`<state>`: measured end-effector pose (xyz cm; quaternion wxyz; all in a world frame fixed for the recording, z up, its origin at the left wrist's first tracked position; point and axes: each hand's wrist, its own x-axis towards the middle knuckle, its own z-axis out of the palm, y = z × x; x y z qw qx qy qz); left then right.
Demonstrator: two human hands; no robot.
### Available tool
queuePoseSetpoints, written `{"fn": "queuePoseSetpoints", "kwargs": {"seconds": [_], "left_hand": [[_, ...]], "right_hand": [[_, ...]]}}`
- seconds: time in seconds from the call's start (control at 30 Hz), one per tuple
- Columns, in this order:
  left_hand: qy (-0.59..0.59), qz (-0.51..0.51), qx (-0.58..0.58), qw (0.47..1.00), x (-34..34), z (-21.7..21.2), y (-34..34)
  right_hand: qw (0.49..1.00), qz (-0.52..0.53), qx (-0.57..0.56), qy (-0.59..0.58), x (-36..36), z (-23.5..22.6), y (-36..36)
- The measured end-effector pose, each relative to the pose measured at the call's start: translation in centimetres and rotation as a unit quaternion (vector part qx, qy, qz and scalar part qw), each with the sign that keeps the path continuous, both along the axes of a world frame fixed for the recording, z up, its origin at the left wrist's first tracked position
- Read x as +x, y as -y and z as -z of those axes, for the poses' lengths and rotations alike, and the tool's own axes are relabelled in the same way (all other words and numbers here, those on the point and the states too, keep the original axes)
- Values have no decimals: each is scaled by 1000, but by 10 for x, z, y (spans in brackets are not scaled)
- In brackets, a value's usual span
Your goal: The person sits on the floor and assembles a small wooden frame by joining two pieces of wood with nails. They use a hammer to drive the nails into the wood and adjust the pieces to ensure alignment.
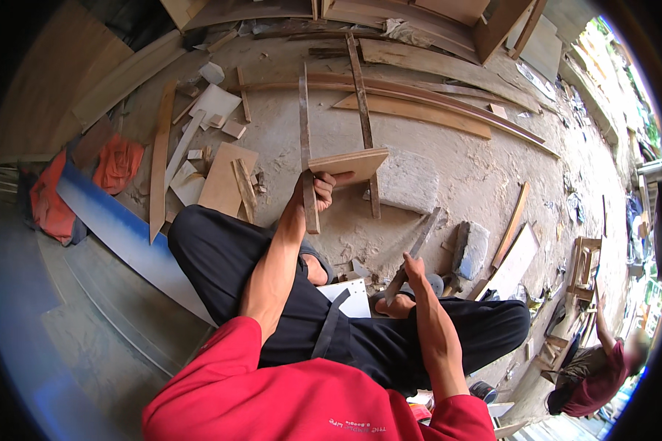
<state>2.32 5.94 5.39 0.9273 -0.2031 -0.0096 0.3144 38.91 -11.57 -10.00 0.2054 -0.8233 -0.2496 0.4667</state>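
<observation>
Right now I am watching a wooden assembly being held up, and I judge the work to be somewhere in the middle rather than near an end. My left hand (318,189) is gripping a small flat plywood panel (349,163) together with a narrow upright wooden strip (306,147), fingers wrapped closed around the strip just under the panel's near edge. The panel is sitting roughly level, tilted a little, above the dusty concrete floor (449,147) and in front of my raised left knee. A second narrow strip (364,125) is running behind the panel; whether it is already fixed to it I cannot tell.

My right hand (412,270) is closing around the handle of a long slim tool or stick (418,250) low by my right leg (the head of it is hidden, so I cannot say whether it is a hammer). It is resting down near the floor, well apart from the panel.

As for what is done: the pieces are being brought together and held in line. What is left, in my view, is fastening them.

The panel is looking pale, clean-cut and thin, with light straight edges; the strip is looking darker and rougher.
</observation>
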Motion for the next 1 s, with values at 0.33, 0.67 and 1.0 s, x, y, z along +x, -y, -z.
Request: {"fn": "queuePoseSetpoints", "kwargs": {"seconds": [0.33,0.67,1.0], "left_hand": [[70,-50,-17,996,-20,8,1],[77,-81,-74,991,-33,4,-2],[85,-46,-42,994,-36,10,-7]], "right_hand": [[996,-64,-12,55,-8,-8,-9],[994,-78,-58,56,-6,1,-12],[990,-92,-4,105,-8,10,-4]]}}
